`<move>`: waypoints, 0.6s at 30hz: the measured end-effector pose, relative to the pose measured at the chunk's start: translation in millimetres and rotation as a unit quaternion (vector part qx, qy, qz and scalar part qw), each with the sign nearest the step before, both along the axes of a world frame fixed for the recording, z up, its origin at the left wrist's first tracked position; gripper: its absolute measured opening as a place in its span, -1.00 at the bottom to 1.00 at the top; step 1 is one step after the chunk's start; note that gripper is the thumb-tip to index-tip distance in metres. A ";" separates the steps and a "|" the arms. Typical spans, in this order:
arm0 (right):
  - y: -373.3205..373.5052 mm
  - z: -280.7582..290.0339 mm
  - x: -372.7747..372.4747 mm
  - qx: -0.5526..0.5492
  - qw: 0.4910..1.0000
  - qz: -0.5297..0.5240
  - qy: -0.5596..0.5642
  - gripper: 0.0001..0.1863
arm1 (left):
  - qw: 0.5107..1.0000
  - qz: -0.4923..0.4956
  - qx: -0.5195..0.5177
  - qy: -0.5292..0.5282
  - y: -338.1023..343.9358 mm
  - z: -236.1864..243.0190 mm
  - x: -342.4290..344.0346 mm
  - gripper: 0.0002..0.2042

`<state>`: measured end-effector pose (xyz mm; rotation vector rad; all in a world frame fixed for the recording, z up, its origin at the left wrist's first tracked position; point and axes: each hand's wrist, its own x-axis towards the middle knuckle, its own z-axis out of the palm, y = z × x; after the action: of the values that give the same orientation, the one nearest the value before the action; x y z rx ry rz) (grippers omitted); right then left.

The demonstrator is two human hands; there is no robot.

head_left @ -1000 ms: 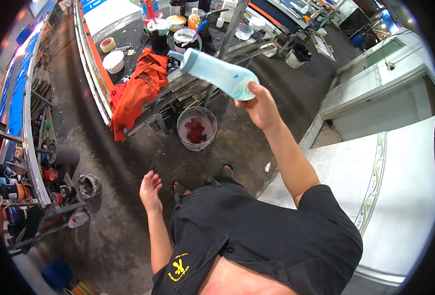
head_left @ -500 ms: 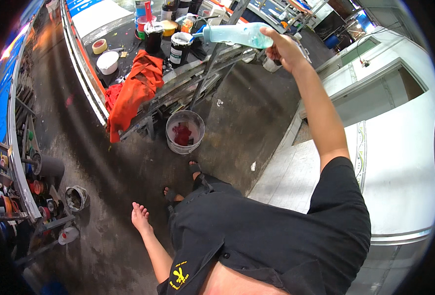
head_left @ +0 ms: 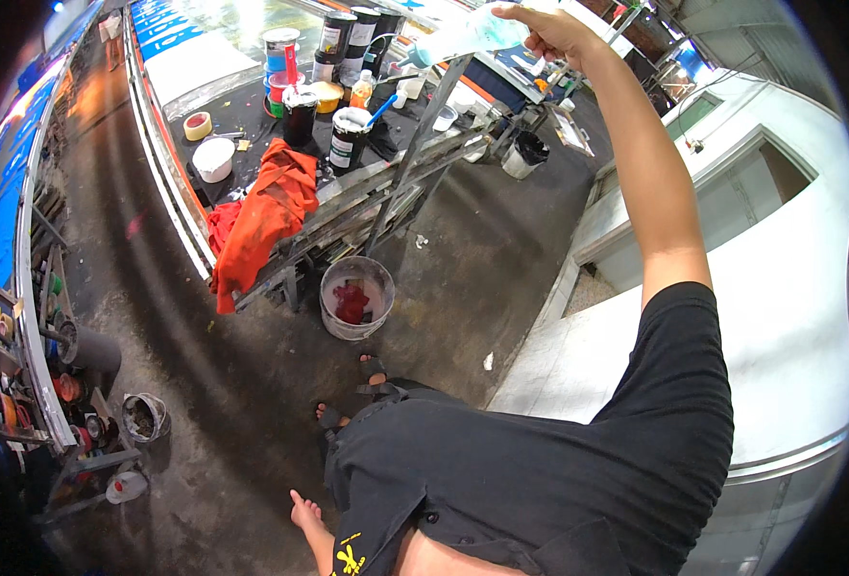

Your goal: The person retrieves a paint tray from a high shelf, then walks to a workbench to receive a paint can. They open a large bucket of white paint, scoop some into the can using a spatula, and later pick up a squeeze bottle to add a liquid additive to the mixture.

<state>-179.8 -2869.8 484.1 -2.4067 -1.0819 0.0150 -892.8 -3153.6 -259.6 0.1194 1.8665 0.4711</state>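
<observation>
Pale translucent blue on the plastic bottle [head_left: 463, 36], with a darker blue nozzle end. Bright orange on the crumpled cloth [head_left: 263, 219], shading to red at its lower fold. Dull grey on the round metal bucket [head_left: 356, 298], red-stained inside. White on the small round tub [head_left: 214, 158]. Black-and-white labelling on the dark paint cans [head_left: 350, 136]. Black on the short-sleeved shirt [head_left: 578, 461], with a small yellow emblem.

Paint cans [head_left: 348, 136] crowd the bench [head_left: 252, 115]; floor [head_left: 463, 250] beside lies open.
</observation>
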 end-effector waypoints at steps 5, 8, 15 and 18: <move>13.2 34.9 -8.2 -0.017 0.998 -0.008 -0.066 -0.20 | 1.000 0.001 -0.029 -0.005 -19.6 -11.8 1.2 -0.28; 18.9 53.9 -15.7 0.007 0.998 0.027 -0.062 -0.20 | 1.000 0.011 -0.007 -0.007 -14.3 -17.9 11.1 -0.32; 27.0 93.7 -27.7 -0.051 0.994 0.047 -0.084 -0.23 | 0.998 -0.006 0.043 -0.041 12.9 -31.3 34.1 -0.38; 28.1 100.3 -37.0 -0.037 0.996 0.026 -0.082 -0.21 | 0.998 -0.008 0.045 -0.046 20.8 -37.8 39.1 -0.39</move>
<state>-216.8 -2841.7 584.5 -2.4800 -1.2375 -0.1296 -853.8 -3132.8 -297.4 0.1715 1.7531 0.5411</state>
